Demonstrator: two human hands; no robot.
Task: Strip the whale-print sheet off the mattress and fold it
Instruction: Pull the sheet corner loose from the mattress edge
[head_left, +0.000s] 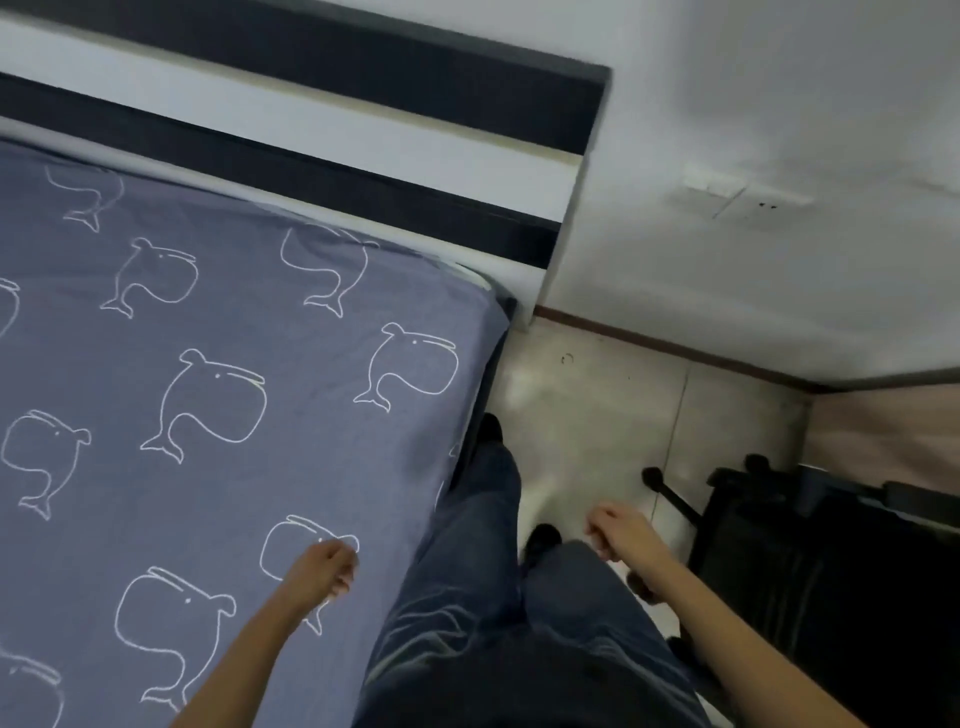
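The blue whale-print sheet (218, 395) lies stretched flat over the mattress, filling the left half of the view, its corner tucked near the headboard at the upper middle. My left hand (322, 569) hangs above the sheet close to the bed's right edge, fingers loosely curled, holding nothing. My right hand (615, 532) hangs over the floor beside my leg, fingers loosely curled and empty. I stand at the bed's right side in dark jeans.
A black-and-white striped headboard (363, 140) runs along the top against a white wall. Pale tiled floor (597, 415) lies to the right of the bed. A black chair or stand (779, 545) sits at the lower right.
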